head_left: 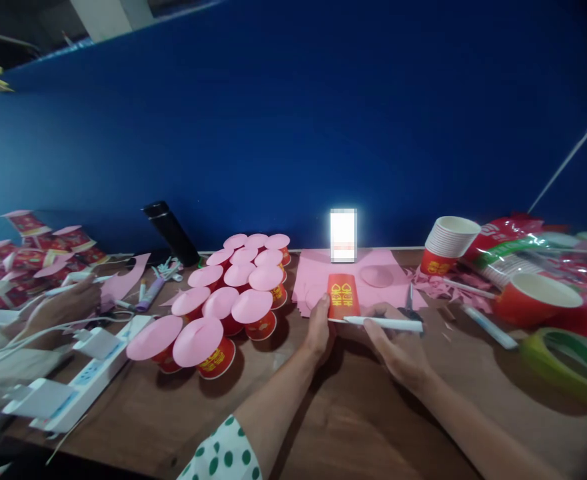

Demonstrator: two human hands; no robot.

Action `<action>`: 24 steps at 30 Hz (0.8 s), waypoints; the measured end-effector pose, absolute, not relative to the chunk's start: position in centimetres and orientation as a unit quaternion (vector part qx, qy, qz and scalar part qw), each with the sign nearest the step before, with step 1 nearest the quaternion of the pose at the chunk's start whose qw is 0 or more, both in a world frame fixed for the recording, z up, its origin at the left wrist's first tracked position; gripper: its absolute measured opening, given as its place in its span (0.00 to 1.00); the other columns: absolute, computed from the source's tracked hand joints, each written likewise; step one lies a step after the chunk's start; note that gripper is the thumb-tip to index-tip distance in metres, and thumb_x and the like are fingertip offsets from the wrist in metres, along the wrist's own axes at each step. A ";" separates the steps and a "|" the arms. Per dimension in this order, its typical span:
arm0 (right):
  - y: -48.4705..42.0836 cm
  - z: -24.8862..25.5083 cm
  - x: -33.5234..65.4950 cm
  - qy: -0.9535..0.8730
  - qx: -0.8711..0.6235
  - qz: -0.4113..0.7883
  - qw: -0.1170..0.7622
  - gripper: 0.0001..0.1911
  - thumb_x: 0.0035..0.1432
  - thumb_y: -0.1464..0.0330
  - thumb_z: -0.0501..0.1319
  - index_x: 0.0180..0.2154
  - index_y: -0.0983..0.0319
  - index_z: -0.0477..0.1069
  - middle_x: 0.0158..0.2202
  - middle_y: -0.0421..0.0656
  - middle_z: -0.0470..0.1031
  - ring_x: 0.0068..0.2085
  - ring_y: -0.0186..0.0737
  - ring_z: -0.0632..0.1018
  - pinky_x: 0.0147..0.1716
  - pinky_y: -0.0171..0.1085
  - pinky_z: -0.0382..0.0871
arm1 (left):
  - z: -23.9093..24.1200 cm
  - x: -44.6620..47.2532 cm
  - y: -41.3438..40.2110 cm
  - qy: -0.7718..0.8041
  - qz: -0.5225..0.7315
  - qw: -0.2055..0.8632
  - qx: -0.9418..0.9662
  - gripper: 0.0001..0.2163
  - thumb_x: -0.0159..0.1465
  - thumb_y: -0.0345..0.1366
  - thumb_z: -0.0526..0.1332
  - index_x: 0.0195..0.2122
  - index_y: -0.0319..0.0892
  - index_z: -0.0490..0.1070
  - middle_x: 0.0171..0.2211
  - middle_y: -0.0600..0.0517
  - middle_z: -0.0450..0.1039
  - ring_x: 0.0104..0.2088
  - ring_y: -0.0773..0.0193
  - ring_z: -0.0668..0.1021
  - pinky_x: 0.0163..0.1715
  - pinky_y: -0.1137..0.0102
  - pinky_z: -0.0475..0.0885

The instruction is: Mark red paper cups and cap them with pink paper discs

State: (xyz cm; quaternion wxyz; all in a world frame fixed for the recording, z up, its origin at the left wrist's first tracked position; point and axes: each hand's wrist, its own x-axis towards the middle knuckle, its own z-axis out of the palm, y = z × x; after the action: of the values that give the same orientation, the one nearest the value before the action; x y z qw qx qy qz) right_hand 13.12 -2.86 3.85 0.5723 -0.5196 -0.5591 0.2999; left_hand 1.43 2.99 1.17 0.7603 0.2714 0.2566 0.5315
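In my left hand (319, 330) is a red paper cup (343, 293) with yellow characters, gripped at its left side. Its white edge faces me. My right hand (398, 347) is closed around a slim white pen (390, 324), whose narrow tip points left and lies at the cup's near edge; whether it touches is unclear. Behind the cup lie stacked pink paper sheets (313, 270) with round shapes on them. To the left stand several red cups topped with pink paper discs (252, 305).
A lit phone (344, 237) leans against the blue wall. Stacked cups (446, 243), scissors (410, 300), a tape roll (563, 367) and a loose cup (538, 300) are on the right. Left are a power strip (93, 377), a black flask (173, 233) and another person's hand (63, 303).
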 end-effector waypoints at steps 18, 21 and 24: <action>-3.0 3.7 13.4 -0.581 -0.524 0.264 0.563 0.07 0.55 0.63 0.58 0.30 0.59 0.67 0.21 0.38 0.69 0.20 0.33 0.68 0.19 0.31 0.62 | -0.1 1.6 3.4 0.251 0.549 0.740 0.296 0.20 0.57 0.50 0.60 0.37 0.35 0.72 0.33 0.45 0.76 0.39 0.54 0.78 0.44 0.62 0.69; -3.1 3.8 13.4 -0.587 -0.527 0.244 0.564 0.07 0.55 0.62 0.58 0.30 0.59 0.67 0.21 0.38 0.69 0.21 0.34 0.69 0.19 0.32 0.64 | -0.2 1.6 3.5 0.269 0.547 0.738 0.289 0.20 0.57 0.51 0.60 0.36 0.35 0.72 0.31 0.45 0.76 0.39 0.54 0.78 0.43 0.62 0.69; -3.1 3.6 13.4 -0.579 -0.525 0.220 0.584 0.07 0.56 0.62 0.58 0.32 0.59 0.68 0.26 0.41 0.73 0.25 0.36 0.73 0.23 0.33 0.67 | -0.3 1.6 3.6 0.271 0.550 0.739 0.280 0.18 0.57 0.49 0.60 0.35 0.36 0.72 0.30 0.47 0.76 0.37 0.56 0.78 0.43 0.62 0.69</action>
State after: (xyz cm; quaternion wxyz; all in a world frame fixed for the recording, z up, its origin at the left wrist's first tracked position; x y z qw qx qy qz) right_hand 13.39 -3.11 3.63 0.5841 -0.5246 -0.5789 0.2204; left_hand 1.63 3.64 -0.31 0.7386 0.2801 0.2708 0.5502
